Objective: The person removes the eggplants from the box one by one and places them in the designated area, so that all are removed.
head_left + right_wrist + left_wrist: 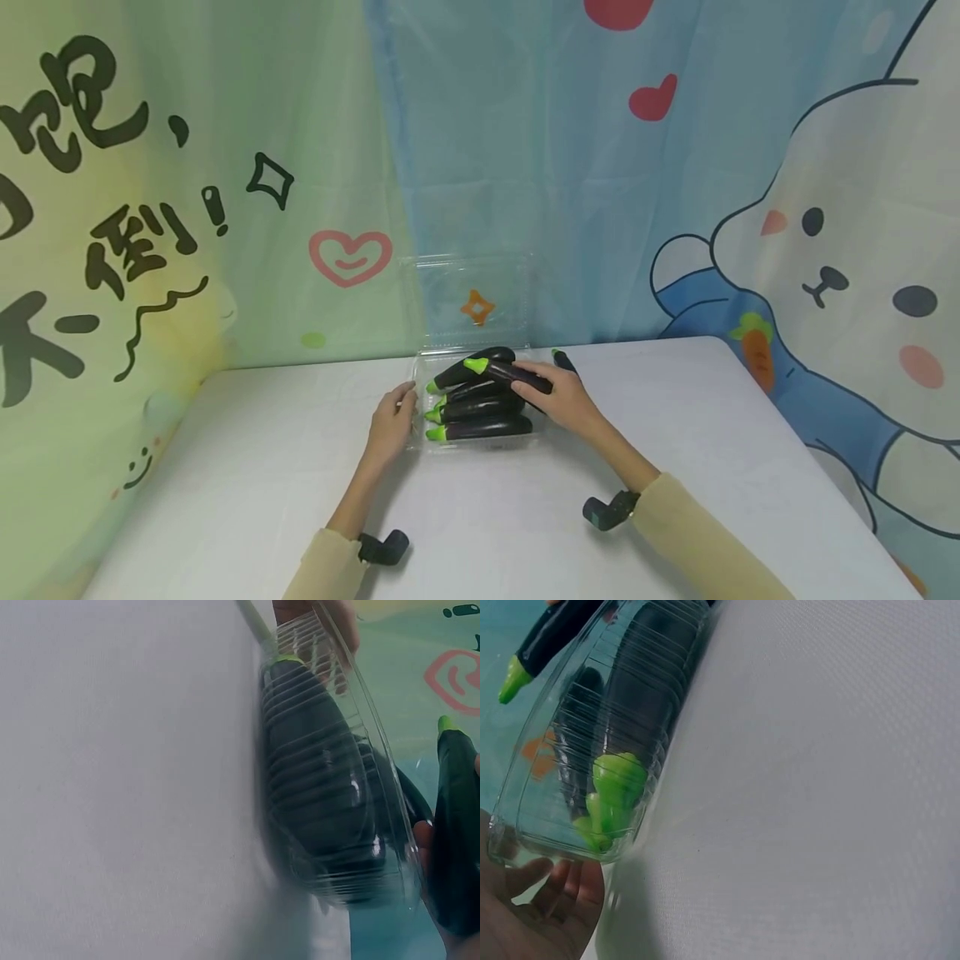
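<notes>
Head view: we are bracing the clear clamshell tray at the table's far edge with our left hand's relaxed fingers, while our right hand is gripping a toy eggplant over those already packed.

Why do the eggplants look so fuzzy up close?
Right wrist view: the box sits too near the lens, so the eggplants blur. Left wrist view: sharper, though the ribbed plastic warps them. Head view: even light, everything small but clear.
</notes>
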{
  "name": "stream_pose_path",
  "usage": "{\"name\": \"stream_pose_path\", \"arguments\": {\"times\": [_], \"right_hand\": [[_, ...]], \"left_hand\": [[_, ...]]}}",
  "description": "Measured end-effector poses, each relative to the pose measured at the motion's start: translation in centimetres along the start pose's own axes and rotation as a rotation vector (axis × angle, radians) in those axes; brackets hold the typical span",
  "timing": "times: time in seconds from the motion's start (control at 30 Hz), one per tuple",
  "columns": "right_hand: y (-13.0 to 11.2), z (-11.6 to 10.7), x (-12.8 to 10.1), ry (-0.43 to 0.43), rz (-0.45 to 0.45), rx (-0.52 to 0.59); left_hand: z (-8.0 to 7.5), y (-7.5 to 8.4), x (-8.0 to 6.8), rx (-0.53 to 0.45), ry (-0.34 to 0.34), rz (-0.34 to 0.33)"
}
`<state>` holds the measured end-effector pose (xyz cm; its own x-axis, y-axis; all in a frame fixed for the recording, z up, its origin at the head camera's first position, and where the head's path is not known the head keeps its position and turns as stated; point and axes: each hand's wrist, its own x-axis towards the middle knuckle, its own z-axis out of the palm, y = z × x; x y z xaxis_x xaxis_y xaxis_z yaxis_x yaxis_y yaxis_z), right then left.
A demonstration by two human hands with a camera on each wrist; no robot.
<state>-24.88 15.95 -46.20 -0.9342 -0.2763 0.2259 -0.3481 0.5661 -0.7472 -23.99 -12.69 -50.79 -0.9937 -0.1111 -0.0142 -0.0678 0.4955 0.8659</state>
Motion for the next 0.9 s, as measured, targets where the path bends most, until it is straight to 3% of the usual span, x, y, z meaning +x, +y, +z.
{"name": "stream_pose_path", "arguments": {"times": [0.67, 0.9], "right_hand": [[2.2, -1.7, -0.4, 0.082, 0.048, 0.002], [3.0, -2.1, -0.6, 0.160, 0.076, -0.025]], "left_hand": [[-0.1, 0.0, 0.1, -0.002, -0.004, -0.006], [0.1, -0.1, 0.2, 0.003, 0.001, -0.005]]}}
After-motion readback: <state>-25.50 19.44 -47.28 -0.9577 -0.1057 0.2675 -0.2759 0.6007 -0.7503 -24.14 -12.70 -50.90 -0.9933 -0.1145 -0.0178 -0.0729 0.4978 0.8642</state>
